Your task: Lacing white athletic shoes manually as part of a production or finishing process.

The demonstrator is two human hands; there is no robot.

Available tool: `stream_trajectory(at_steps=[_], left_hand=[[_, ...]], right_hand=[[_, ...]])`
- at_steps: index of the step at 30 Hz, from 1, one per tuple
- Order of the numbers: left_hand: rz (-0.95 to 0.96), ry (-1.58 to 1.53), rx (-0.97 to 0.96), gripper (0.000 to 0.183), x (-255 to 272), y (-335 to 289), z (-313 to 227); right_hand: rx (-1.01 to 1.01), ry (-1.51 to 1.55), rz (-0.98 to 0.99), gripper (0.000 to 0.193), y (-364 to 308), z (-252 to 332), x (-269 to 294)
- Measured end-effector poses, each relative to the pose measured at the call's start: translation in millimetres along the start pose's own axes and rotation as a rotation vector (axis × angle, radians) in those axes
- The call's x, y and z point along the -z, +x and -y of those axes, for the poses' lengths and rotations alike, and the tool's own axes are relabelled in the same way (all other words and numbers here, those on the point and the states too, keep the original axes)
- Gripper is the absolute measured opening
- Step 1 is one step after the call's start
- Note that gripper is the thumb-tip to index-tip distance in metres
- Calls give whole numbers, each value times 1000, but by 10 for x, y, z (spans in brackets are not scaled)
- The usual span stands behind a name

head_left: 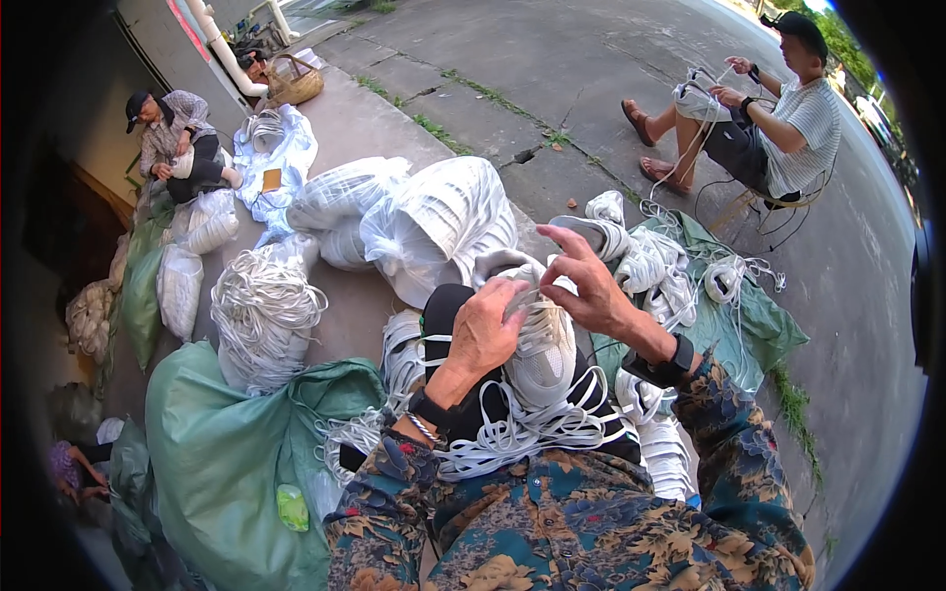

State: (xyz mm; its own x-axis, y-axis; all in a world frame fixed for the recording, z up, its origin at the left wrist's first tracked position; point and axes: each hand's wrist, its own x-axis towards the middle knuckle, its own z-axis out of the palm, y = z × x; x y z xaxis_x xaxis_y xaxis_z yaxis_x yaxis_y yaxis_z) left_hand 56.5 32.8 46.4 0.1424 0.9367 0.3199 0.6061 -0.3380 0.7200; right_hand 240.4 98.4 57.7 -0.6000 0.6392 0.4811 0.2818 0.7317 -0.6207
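A white sneaker (542, 360) rests on my lap, its toe toward me and its laced front facing up. My left hand (486, 330) is at the left side of its opening, fingers curled together; whatever they may hold is hidden. Over the shoe's right side, my right hand (588, 286) has its fingers spread apart, with no lace visible between them. Loose white shoelaces (522, 433) lie in a tangle across my lap below the toe. Both wrists wear dark bands.
A big bundle of white laces (261, 310) and clear bags of white shoe parts (443, 217) stand ahead. Green sacks (227, 453) lie at left. More sneakers (650, 266) sit on a green sheet at right. One person (798, 128) handles a shoe; another (182, 138) sits far left.
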Motion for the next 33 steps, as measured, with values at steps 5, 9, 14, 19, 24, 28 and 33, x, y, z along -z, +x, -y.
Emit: stream_trajectory(at_steps=[5, 9, 14, 19, 24, 28, 33], left_hand=[[40, -176, 120, 13, -97, 13, 46], [205, -197, -50, 17, -251, -58, -254], [485, -399, -245, 11, -532, -229, -771], [137, -319, 336, 7, -479, -89, -97], [-34, -225, 416, 8, -541, 129, 154], [5, 80, 181, 13, -574, 230, 142], [116, 254, 248, 14, -325, 265, -11]], right_hand=[[-265, 0, 154, 13, -99, -65, 117], [-233, -47, 251, 21, -106, -146, 12], [-266, -348, 589, 33, 63, -142, 56], [-200, -405, 678, 30, 221, -41, 119], [-115, -372, 576, 27, 105, -243, 69], [-86, -256, 495, 22, 48, -278, 89], [-120, -208, 492, 18, 55, -239, 100]])
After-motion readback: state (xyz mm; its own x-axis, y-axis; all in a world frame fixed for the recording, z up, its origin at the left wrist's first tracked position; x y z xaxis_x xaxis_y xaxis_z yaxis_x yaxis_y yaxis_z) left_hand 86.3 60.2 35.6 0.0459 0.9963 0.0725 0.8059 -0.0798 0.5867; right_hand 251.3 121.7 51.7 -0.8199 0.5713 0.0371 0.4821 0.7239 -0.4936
